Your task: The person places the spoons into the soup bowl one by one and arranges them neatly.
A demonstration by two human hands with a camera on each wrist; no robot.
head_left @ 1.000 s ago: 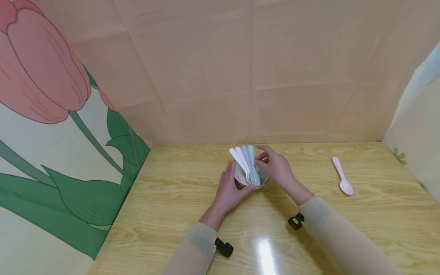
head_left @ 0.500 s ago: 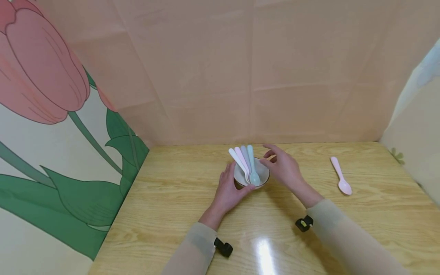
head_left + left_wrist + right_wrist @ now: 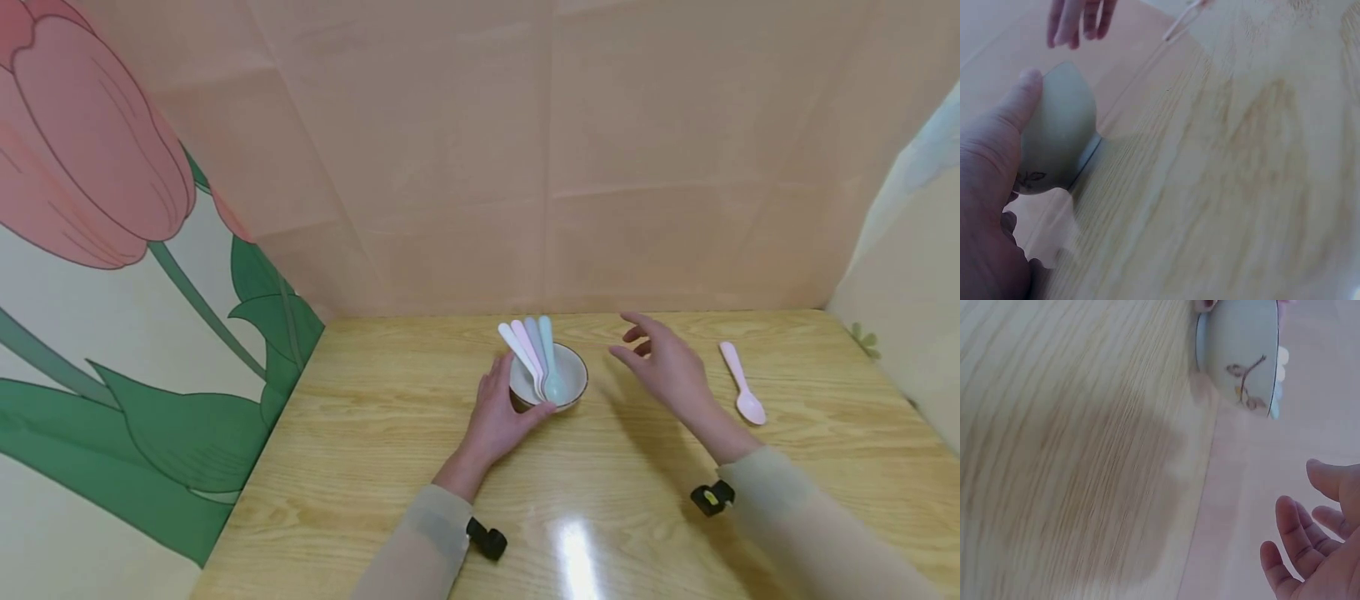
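Observation:
A white bowl [image 3: 572, 379] with a dark rim stands on the table; the right wrist view shows a twig pattern on the bowl's side [image 3: 1244, 369]. Fanned out in it lean a white spoon [image 3: 517, 343], a pink spoon [image 3: 522, 333], a greyish-purple spoon [image 3: 533, 333] and a light blue spoon [image 3: 548, 346]. My left hand [image 3: 501, 412] grips the bowl from the left, thumb at its near rim. To the right of the bowl my right hand [image 3: 671, 367] hovers over the table, fingers loosely bent, holding nothing. Another pink spoon [image 3: 742, 387] lies farther right.
The wooden table [image 3: 360, 467] ends at a plain peach backdrop [image 3: 450, 167]. On the left stands a panel with a tulip [image 3: 105, 133]; a pale panel [image 3: 911, 292] borders the right side.
My right hand has left the light blue spoon's side and moved right, away from the bowl, toward the lone pink spoon. My left hand has stayed on the bowl.

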